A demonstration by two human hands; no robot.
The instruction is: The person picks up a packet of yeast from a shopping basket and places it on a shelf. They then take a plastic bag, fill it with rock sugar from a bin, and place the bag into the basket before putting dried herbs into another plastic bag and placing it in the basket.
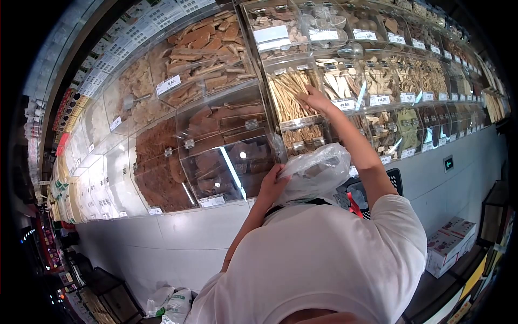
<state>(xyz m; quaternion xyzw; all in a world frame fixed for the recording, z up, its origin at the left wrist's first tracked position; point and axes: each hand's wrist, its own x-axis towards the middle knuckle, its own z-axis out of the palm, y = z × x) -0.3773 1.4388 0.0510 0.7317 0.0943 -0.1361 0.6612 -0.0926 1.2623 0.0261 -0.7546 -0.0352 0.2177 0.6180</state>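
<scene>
My left hand (272, 186) grips the edge of a clear plastic bag (321, 164) in front of my chest. The bag hangs crumpled with its mouth partly spread. My right hand (317, 102) reaches into a clear bin of long, thin, pale-yellow dried sticks (288, 97), its fingers closed around some of them. Below that bin is another with shorter tan sticks (304, 137). To its right, pale slices (341, 83) lie in a bin above a price tag (343, 105).
Clear bins of reddish-brown bark (216, 121) and brown slabs (208, 43) stand to the left. A metal scoop (135, 101) rests in one bin. A black basket (395, 182) is by my right arm. A cardboard box (450, 245) sits at lower right, white sacks (177, 306) at lower left.
</scene>
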